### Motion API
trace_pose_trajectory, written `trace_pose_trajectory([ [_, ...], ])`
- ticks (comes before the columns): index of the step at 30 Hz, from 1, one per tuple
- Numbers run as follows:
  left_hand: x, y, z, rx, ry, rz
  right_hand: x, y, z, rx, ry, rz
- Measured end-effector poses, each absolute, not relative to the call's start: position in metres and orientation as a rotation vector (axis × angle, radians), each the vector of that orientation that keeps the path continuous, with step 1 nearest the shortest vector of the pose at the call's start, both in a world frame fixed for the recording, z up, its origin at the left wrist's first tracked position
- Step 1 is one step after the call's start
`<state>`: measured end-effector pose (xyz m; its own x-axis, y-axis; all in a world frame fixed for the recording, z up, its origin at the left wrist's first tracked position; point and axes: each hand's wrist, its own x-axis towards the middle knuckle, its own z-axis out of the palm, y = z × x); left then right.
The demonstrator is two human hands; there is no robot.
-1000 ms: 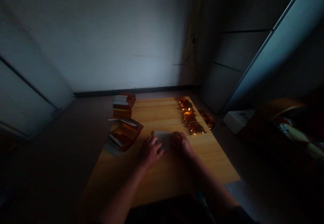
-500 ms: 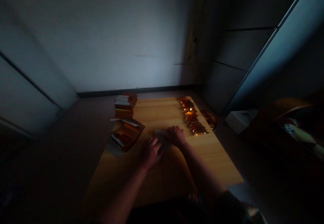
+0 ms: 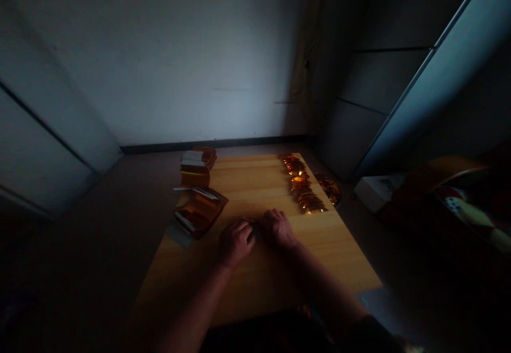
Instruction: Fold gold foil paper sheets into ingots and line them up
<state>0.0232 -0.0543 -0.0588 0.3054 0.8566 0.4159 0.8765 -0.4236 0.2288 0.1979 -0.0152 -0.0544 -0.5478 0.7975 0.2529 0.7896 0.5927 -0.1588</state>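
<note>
My left hand is closed, its fingers curled down near the middle of the wooden table. Close beside it, my right hand is also closed, knuckles up. Between the two, a small piece of foil paper shows only a thin brownish edge; the fingers and shadow hide the rest. Left of my hands lie stacks of shiny copper-gold foil paper with pale backs. To the right, folded foil pieces stand packed in a row along the table's edge.
More shiny folded foil lies in a heap beyond the table's right edge, lower down. A white box stands on the floor at the right. The wall rises behind the table, and the room is dim.
The pale sheet seen between my hands is now mostly hidden, with a brownish edge showing. My right hand has come slightly nearer to me.
</note>
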Motion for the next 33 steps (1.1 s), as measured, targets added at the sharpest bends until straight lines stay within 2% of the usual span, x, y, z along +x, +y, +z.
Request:
trace_pose_trajectory([
  [10, 0.023, -0.056, -0.061, -2.445, -1.569, -0.694, 0.197, -0.014, -0.054, -1.356, -2.562, -0.023],
  [20, 0.028, -0.056, -0.068, -2.39, -1.885, -0.604, 0.199, -0.014, -0.052, -1.36, -2.554, 0.003],
  [27, 0.031, -0.056, -0.065, -2.427, -1.768, -0.646, 0.197, -0.017, -0.051, -1.39, -2.508, 0.008],
  [33, 0.03, -0.055, -0.07, -2.411, -1.821, -0.544, 0.197, -0.017, -0.051, -1.393, -2.506, 0.013],
])
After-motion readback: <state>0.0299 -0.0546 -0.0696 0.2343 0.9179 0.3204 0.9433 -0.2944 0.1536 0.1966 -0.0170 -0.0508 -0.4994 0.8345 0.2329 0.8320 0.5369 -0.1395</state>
